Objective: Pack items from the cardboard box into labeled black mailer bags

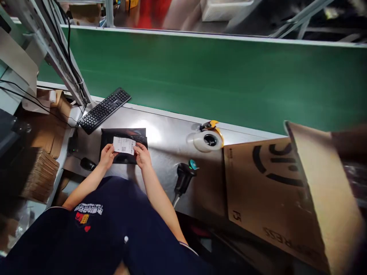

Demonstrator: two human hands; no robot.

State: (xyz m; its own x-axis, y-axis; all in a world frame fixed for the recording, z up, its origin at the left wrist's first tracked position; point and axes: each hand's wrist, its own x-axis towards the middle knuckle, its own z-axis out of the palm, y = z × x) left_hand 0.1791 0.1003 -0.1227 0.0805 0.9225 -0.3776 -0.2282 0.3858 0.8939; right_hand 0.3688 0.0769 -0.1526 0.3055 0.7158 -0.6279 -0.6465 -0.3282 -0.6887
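Note:
A white printed label [124,145] lies over a black plastic mailer bag [124,138] on the steel worktop [166,152]. My left hand [107,155] pinches the label's left edge with closed fingers. At the label's right edge, my right hand [142,154] grips it the same way. Both hands rest on the bag's near edge.
A black keyboard [104,109] and a mouse [87,164] sit left. A tape dispenser [208,138] and a handheld barcode scanner [184,177] lie right of the bag. An open cardboard box [286,191] fills the right. A green conveyor belt [223,76] runs behind. Stacked flat cartons [37,172] stand at far left.

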